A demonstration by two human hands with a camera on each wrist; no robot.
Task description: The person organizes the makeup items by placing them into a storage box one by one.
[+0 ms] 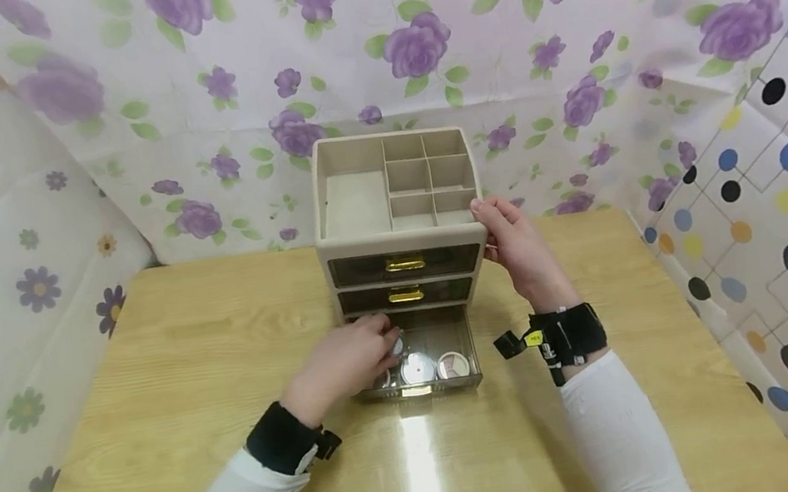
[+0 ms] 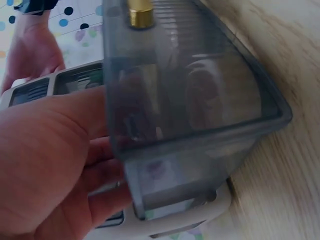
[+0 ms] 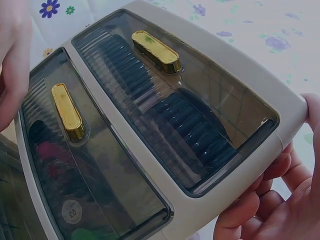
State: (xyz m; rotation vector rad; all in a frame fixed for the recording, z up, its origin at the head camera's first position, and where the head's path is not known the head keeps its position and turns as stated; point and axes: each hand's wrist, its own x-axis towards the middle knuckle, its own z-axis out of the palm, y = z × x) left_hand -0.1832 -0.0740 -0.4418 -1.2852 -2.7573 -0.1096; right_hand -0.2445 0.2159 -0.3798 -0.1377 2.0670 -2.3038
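A beige desktop organizer (image 1: 402,236) stands on the table, its bottom drawer (image 1: 436,328) pulled out. Inside that clear grey drawer lie a round silvery case (image 1: 417,369) and a round compact (image 1: 453,365) with coloured segments. My left hand (image 1: 349,357) reaches over the drawer's left side, fingers bent down into it. A small round case (image 1: 398,345) shows at those fingertips, seemingly pinched. In the left wrist view the drawer wall (image 2: 185,95) partly covers the fingers. My right hand (image 1: 516,250) grips the organizer's right side, thumb at the top front corner and fingers curled along the side.
Two upper drawers with gold handles (image 1: 405,264) are closed; a dark comb-like item (image 3: 195,130) shows through one. The organizer's top has an open tray (image 1: 356,201) and several small compartments. A flowered backdrop (image 1: 197,139) rises behind the wooden table (image 1: 209,331).
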